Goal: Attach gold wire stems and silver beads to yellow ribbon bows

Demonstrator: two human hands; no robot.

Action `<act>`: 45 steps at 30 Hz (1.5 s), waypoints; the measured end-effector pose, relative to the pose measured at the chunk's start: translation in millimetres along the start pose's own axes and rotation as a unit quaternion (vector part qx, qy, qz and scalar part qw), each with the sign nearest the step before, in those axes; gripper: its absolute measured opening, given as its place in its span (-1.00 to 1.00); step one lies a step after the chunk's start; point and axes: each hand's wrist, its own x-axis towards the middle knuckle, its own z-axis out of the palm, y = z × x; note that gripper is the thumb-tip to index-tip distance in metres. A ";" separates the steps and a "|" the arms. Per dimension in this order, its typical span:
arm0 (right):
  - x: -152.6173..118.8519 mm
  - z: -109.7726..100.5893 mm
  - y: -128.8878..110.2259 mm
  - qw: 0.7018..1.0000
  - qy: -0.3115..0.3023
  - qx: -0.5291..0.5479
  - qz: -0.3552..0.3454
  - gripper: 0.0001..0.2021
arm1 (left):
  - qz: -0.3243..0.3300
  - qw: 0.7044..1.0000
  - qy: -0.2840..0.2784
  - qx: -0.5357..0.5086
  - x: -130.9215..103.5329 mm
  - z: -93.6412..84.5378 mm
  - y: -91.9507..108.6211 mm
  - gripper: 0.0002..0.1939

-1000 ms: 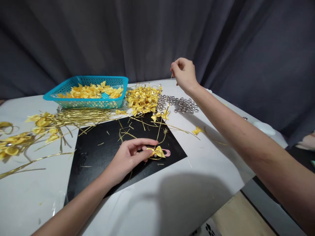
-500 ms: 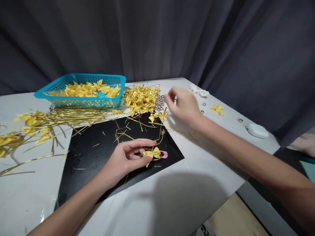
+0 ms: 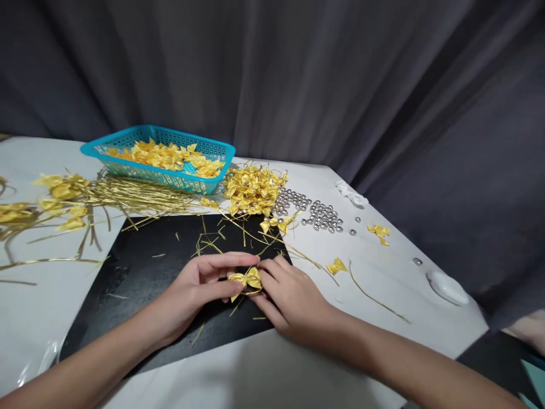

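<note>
Over the R part of the black mat (image 3: 145,284), a yellow bow (image 3: 244,279) w/ a curve of gold wire (image 3: 251,293) along its near side is held betw. the thumb and fingers of the L hand (image 3: 187,298), the index finger being stretched out above it. The R hand (image 3: 298,295) is placed close against the bow's R side, by the mat's R edge; its fingers are bent narrow, but what is pinched in them (if anything) can't be told, the tips being partly hidden.

Step in hand, as judged: gold wire being fixed or shaped at the bow, w/ the L hand used as clamp and the R for fine work. For the next move a steady L pinch is called for, plus a light R touch, so that the wire isn't kinked nor the bow crushed.

Across the mat, wire clippings (image 3: 159,255) are scattered. Off its R edge, a loose bow (image 3: 336,266) is seen near a bent length of wire (image 3: 377,301). Past its far R corner, silver beads (image 3: 326,217) are spread and a heap of bows (image 3: 255,187) is piled. Past its far L corner, a bundle of gold wires (image 3: 140,194) is laid, w/ a teal basket (image 3: 157,176) set behind. Farthest, a dark curtain (image 3: 276,74) is hung.
</note>
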 end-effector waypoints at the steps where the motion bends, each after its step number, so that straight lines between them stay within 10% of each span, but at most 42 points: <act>1: 0.6 -2.5 1.8 1.000 -0.013 -0.011 -0.003 -0.79 | 0.004 1.000 -0.004 0.006 0.0 -0.5 -0.6 -0.73; 12: -22.1 -43.6 42.9 0.912 -0.051 0.308 0.267 -0.67 | -0.003 0.999 0.016 0.041 0.9 -0.1 -1.5 -0.71; 17: -23.9 -44.2 37.0 0.812 -0.208 0.480 0.259 -0.63 | -0.007 0.999 0.022 0.033 1.8 0.3 -1.6 -0.66; 29: -19.8 -46.3 40.2 0.774 -0.233 0.524 0.270 -0.61 | -0.010 0.999 0.007 0.030 1.9 -0.5 -3.2 -0.64; 37: -20.3 -38.9 34.1 0.813 -0.161 0.498 0.254 -0.62 | 0.006 0.998 -0.006 0.065 2.2 1.0 -4.0 -0.66; 45: -21.8 -35.0 32.3 0.660 -0.265 0.673 0.206 -0.56 | 0.009 0.996 -0.018 0.086 2.4 0.1 -5.8 -0.65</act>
